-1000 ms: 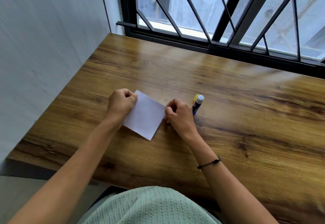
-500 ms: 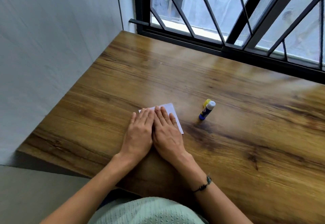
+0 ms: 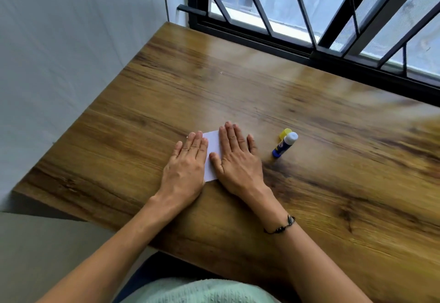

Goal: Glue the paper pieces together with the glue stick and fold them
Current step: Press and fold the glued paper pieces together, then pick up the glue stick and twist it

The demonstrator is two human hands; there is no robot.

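Observation:
A small white folded paper [image 3: 212, 152] lies flat on the wooden table [image 3: 309, 124]. My left hand [image 3: 187, 167] presses palm-down on its left part, fingers together. Palm-down on the right part rests my right hand [image 3: 238, 159]. Only a strip of paper shows between the two hands. A glue stick [image 3: 284, 145] with a blue body and white end lies on the table to the right of my right hand, and its yellow cap [image 3: 285, 133] sits just behind it. Neither hand touches the glue stick.
A white wall [image 3: 71, 64] borders the table on the left. A black-barred window [image 3: 333, 17] runs along the far edge. The table's near edge is close to my torso, with a drop to the floor at the left corner.
My hands went from pinching the paper's corners to pressing flat on it. Since half a second ago they have slid apart, so a strip of paper shows between them.

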